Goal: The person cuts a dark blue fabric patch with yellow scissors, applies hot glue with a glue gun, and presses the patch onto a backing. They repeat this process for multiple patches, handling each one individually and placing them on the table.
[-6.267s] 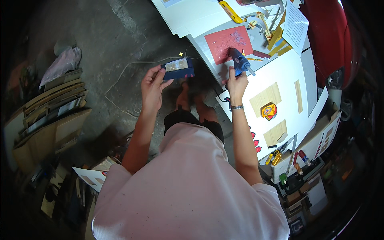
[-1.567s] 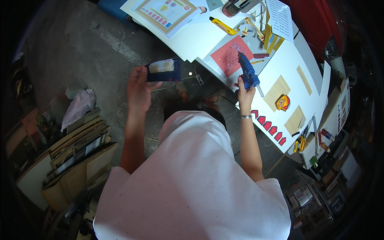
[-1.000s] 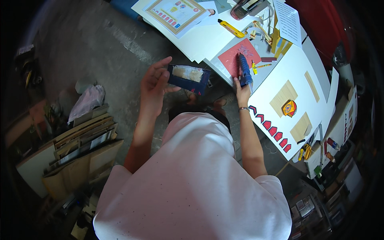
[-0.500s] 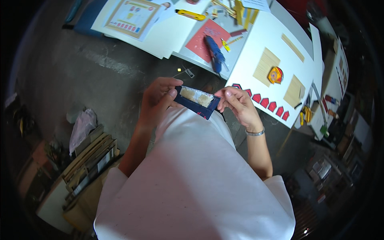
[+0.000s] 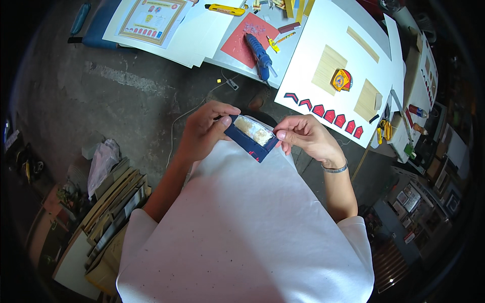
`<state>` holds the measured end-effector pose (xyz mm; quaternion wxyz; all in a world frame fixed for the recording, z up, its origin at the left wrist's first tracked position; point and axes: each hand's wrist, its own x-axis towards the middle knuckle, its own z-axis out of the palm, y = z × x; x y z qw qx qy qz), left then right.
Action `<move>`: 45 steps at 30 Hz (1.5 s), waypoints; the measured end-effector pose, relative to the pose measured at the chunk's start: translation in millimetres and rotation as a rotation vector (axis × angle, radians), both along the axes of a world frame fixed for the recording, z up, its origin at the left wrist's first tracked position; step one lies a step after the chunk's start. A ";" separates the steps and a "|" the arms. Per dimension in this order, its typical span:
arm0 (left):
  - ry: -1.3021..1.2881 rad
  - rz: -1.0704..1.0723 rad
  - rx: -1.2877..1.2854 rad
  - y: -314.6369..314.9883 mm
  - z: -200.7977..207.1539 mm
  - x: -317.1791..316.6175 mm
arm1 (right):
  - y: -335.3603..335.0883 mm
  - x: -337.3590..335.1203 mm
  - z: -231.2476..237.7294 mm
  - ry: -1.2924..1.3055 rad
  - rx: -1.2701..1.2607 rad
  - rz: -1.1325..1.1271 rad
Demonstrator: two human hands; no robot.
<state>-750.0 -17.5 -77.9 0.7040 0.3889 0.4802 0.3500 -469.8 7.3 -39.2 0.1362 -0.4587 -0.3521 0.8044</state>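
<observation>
Head view: I have the dark blue patch [image 5: 247, 145] pinched between both hands, in front of my shirt [image 5: 222, 217] and off the near left corner of the white board [image 5: 323, 30]. My left hand [image 5: 204, 129] has thumb and forefinger closed on the patch's left end; my right hand [image 5: 310, 140] nips the opposite end. Its pale, rough-looking strip [image 5: 252, 130] faces up between the two holds. On the white board lie an orange-and-red badge [image 5: 342, 80] and, along its near edge, a row of red chevron pieces [image 5: 330, 116]. Left of the white board, the blue glue gun [image 5: 258, 53] lies partly over a red sheet [image 5: 240, 38]; farther left is a framed certificate [image 5: 151, 17]. Well to the white board's left, bare floor [image 5: 131, 101] runs toward a plastic bag [image 5: 103, 164] and upright panels [image 5: 118, 194]. Both my forearms angle inward, the right one, with its wristband [image 5: 335, 168], nearer the white board.
</observation>
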 end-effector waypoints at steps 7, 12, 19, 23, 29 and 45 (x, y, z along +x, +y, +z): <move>0.003 -0.093 -0.055 22.3 10.5 0.8 | -5.9 -1.6 -9.0 0.059 -0.032 -0.015; -0.202 0.092 -0.144 51.9 8.3 10.4 | -17.6 -15.2 -19.5 0.115 0.109 -0.320; -0.404 0.048 -0.010 37.0 8.3 65.9 | -12.9 -46.6 -21.7 0.092 0.406 -0.774; -0.351 0.090 -0.045 43.2 14.7 70.7 | -11.4 -51.8 -15.9 0.059 0.450 -0.750; -0.247 -0.040 -0.024 59.3 24.7 55.8 | 1.7 -30.7 -1.8 -0.047 0.550 -0.539; -0.119 -0.091 0.180 56.7 47.1 70.9 | 26.6 -21.0 10.7 0.154 0.497 -0.760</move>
